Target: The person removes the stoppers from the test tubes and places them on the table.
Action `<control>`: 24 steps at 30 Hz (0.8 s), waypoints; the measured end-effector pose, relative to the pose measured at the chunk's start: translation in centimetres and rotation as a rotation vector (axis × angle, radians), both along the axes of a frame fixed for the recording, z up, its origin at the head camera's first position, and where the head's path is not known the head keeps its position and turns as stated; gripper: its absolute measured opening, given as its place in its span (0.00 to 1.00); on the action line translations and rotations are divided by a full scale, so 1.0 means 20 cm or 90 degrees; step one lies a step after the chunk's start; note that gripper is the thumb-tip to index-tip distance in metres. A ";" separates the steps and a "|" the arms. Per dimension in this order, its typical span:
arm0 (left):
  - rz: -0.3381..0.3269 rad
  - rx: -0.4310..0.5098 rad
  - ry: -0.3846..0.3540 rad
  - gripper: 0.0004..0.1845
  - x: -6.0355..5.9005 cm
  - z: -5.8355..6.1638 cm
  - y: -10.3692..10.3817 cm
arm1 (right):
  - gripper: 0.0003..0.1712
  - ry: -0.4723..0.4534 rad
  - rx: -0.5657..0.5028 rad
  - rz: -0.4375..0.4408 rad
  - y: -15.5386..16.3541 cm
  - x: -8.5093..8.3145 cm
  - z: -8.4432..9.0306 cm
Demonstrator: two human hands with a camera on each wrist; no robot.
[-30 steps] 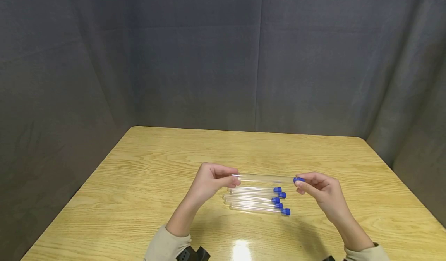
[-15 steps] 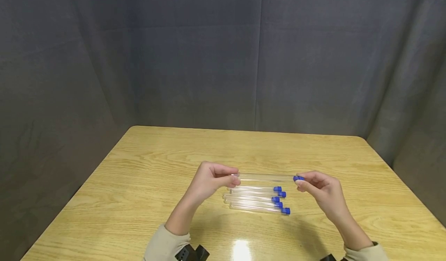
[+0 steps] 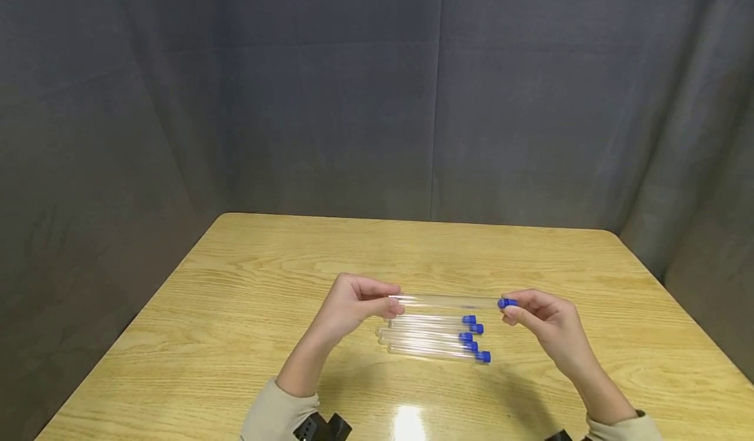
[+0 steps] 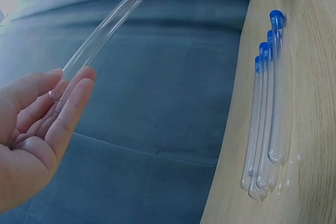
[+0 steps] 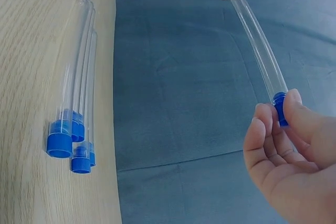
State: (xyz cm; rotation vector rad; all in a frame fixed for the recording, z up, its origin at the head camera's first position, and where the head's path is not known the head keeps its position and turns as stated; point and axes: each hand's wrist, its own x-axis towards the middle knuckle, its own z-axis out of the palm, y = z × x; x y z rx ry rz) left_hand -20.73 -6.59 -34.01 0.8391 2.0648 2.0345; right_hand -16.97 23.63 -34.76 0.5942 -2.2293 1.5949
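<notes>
Grey curtain point(image 3: 330, 114) behind wood table point(image 3: 294, 251). Five blue-capped tubes point(image 3: 430, 337) lie on it side by side, capped ends right. Left hand point(image 3: 356, 303) and right hand point(image 3: 544, 323) both pinching, above table. Between them: clear tube point(image 3: 450, 301), roughly level. Left grips bare end, right grips blue cap point(image 5: 280, 109) at other end.

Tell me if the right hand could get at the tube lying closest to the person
Probably, once it lets go: the right hand pinches the blue cap of the raised tube. The closest tube lies on the table with its capped end toward that side, and nothing seems to cover it.
</notes>
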 end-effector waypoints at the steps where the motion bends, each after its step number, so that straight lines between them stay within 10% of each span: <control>1: -0.001 0.001 -0.003 0.15 0.00 0.00 0.00 | 0.06 0.000 -0.002 0.003 0.00 0.00 0.00; 24: 0.006 -0.014 -0.035 0.13 0.04 0.04 0.01 | 0.08 -0.029 -0.062 0.053 0.01 0.00 -0.01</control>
